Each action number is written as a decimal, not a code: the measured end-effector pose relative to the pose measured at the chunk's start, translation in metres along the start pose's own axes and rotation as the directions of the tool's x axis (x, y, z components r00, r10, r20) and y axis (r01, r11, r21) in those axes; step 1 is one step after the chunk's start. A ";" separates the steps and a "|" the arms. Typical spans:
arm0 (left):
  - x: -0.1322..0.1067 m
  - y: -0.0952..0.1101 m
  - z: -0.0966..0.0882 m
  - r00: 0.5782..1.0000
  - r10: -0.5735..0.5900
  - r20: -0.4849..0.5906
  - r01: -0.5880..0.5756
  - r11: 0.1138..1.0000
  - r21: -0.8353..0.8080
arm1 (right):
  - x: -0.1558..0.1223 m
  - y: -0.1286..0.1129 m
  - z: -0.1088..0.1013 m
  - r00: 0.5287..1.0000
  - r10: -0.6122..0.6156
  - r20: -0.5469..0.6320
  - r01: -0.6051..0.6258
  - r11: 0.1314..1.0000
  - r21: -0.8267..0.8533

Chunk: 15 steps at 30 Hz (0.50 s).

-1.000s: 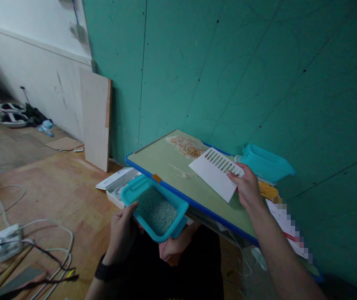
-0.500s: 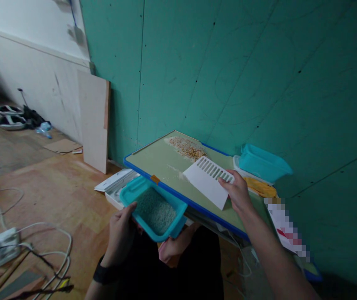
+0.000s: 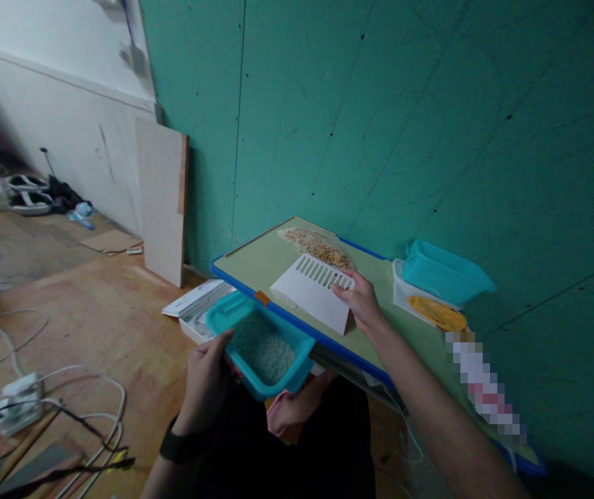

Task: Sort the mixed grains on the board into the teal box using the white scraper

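Observation:
My left hand (image 3: 212, 371) is closed on the near left rim of a turquoise plastic bin (image 3: 218, 315), held just under the table's front edge. White grains (image 3: 270, 353), like rice, lie inside it. My right hand (image 3: 356, 299) grips the right end of a white slotted scraper (image 3: 310, 294), tilted on the pale green tabletop (image 3: 249, 260). A few white grains (image 3: 283, 299) sit along the scraper's lower left edge, close to the blue table rim. Behind it spreads a pile of mixed grains and yellow kernels (image 3: 320, 248).
Another turquoise bin (image 3: 445, 274) and a white tray (image 3: 399, 287) with a yellow cloth (image 3: 437, 313) stand on the table's right. A white box (image 3: 197, 308) is on the floor behind my bin. Cables and a power strip (image 3: 16, 402) lie at left. A green wall (image 3: 286, 138) backs the table.
My right hand has drawn the scraper left and toward the table's front edge, pushing stray white grains with it. My left hand still holds the bin in about the same place.

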State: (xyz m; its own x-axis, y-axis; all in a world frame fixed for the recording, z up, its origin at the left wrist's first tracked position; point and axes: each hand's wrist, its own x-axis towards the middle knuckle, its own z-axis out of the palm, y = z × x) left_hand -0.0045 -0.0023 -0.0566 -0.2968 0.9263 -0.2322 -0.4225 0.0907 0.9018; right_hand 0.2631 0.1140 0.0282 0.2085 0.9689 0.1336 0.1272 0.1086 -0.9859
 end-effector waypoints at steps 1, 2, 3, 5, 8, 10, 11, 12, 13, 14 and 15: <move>0.000 0.000 0.000 1.000 -0.003 0.004 0.003 1.000 -0.009 | -0.002 0.000 0.001 1.000 0.011 0.009 -0.011 1.000 0.005; 0.000 -0.001 0.000 1.000 -0.004 0.006 0.004 1.000 -0.019 | -0.003 0.000 0.002 1.000 0.020 0.017 -0.020 1.000 0.011; 0.001 -0.002 0.001 1.000 -0.004 0.008 0.005 1.000 -0.028 | -0.005 -0.001 0.003 0.999 0.028 0.026 -0.028 0.999 0.017; 0.002 -0.004 0.000 1.000 -0.007 0.012 0.008 0.999 -0.045 | -0.009 -0.001 0.004 0.998 0.042 0.043 -0.043 0.999 0.031; 0.004 -0.008 -0.001 1.000 -0.004 0.023 0.005 0.999 -0.046 | -0.013 -0.002 0.007 0.997 0.049 0.066 -0.052 0.997 0.056; 0.005 -0.008 -0.002 1.000 0.005 0.026 -0.003 0.999 -0.039 | -0.017 -0.002 0.009 0.996 0.044 0.075 -0.050 0.996 0.078; 0.005 -0.008 -0.002 1.000 0.008 0.027 -0.007 0.999 -0.033 | -0.020 -0.003 0.010 0.996 0.045 0.081 -0.052 0.995 0.089; 0.005 -0.008 -0.003 1.000 0.009 0.027 -0.008 1.000 -0.026 | -0.022 -0.003 0.011 0.995 0.047 0.090 -0.056 0.993 0.100; 0.005 -0.008 -0.003 1.000 0.009 0.028 -0.008 1.000 -0.019 | -0.024 -0.004 0.011 0.993 0.051 0.103 -0.062 0.992 0.107; 0.005 -0.008 -0.004 1.000 0.009 0.024 -0.009 1.000 -0.012 | -0.026 -0.005 0.011 0.992 0.054 0.116 -0.067 0.991 0.112; 0.004 -0.008 -0.004 1.000 0.008 0.023 -0.008 1.000 -0.007 | -0.027 -0.007 0.009 0.991 0.054 0.125 -0.068 0.991 0.114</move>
State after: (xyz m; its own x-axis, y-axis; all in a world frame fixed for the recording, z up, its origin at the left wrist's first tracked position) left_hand -0.0060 -0.0005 -0.0664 -0.2805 0.9351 -0.2167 -0.4258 0.0811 0.9012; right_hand 0.2478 0.0895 0.0303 0.0917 0.9936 0.0666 0.0008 0.0668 -0.9978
